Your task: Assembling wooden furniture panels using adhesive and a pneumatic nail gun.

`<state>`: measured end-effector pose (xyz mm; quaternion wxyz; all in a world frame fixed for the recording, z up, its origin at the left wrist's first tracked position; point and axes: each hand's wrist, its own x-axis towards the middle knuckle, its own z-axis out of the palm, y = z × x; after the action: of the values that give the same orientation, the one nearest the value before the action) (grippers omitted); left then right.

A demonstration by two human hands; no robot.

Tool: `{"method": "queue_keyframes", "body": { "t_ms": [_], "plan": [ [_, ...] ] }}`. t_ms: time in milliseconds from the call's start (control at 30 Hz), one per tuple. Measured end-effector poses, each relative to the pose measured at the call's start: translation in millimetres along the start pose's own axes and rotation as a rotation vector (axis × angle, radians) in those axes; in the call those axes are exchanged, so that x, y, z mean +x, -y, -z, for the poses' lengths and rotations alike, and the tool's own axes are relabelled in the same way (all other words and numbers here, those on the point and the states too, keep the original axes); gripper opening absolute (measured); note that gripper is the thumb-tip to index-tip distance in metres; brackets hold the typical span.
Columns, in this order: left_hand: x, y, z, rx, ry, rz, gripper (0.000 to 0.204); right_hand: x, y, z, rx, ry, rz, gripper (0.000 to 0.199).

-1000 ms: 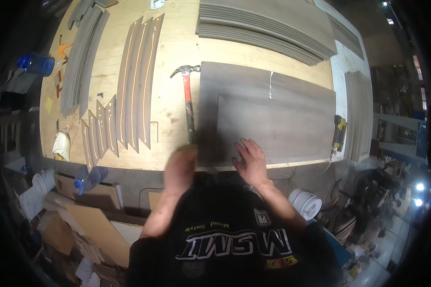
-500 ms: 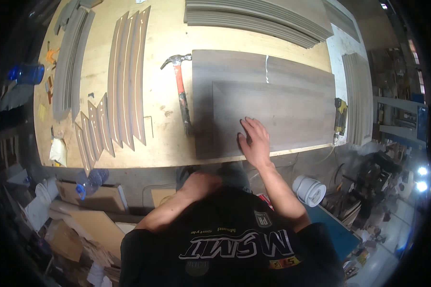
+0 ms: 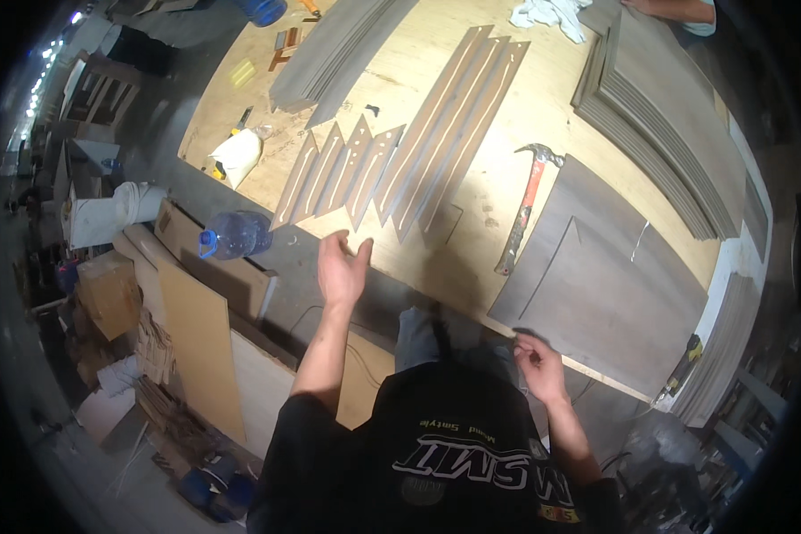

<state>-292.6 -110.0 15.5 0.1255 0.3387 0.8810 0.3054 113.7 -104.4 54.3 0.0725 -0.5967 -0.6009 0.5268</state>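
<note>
My left hand (image 3: 341,270) is open at the table's front edge, thumb apart, just below several short strips (image 3: 356,173) with pointed ends. Pale glue-like beads run along them and along the longer strips (image 3: 454,125) beside them. Nothing shows in that hand. My right hand (image 3: 540,367) hangs with curled fingers by the front edge of a large grey-brown panel (image 3: 623,285); I see nothing in it. The panel has a white smear and a dark outlined shape on it. A claw hammer (image 3: 526,209) with a red and black handle lies left of the panel.
Stacks of grey boards lie at the back left (image 3: 338,62) and back right (image 3: 667,133). A white rag (image 3: 552,16) and another person's arm (image 3: 676,9) are at the far side. A blue-tinted bottle (image 3: 240,236) stands below the table's left edge. A yellow-black tool (image 3: 683,365) lies right.
The view has swung left. My right hand has come off the panel to its front edge, and its fingers have curled. From near my body, my left hand has reached out to the short strips.
</note>
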Motion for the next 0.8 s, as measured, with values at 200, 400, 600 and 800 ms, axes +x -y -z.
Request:
{"method": "queue_keyframes", "body": {
  "t_ms": [200, 400, 600, 800],
  "plan": [
    [39, -3, -19, 0.113, -0.007, 0.156, 0.033, 35, 49, -3, 0.049, -0.014, 0.136, 0.029],
    [34, 41, -12, -0.213, 0.048, 0.234, 0.026, 48, 82, -2, -0.021, -0.042, 0.324, 0.032],
    [-3, -45, 24, -0.618, 0.547, 0.354, 0.016, 79, 104, 32, -0.409, -0.344, 0.750, 0.049],
    [-55, -138, 32, -0.683, 1.238, 0.385, 0.020, 80, 139, 94, -0.784, -0.480, 1.283, 0.034]
  ]
}}
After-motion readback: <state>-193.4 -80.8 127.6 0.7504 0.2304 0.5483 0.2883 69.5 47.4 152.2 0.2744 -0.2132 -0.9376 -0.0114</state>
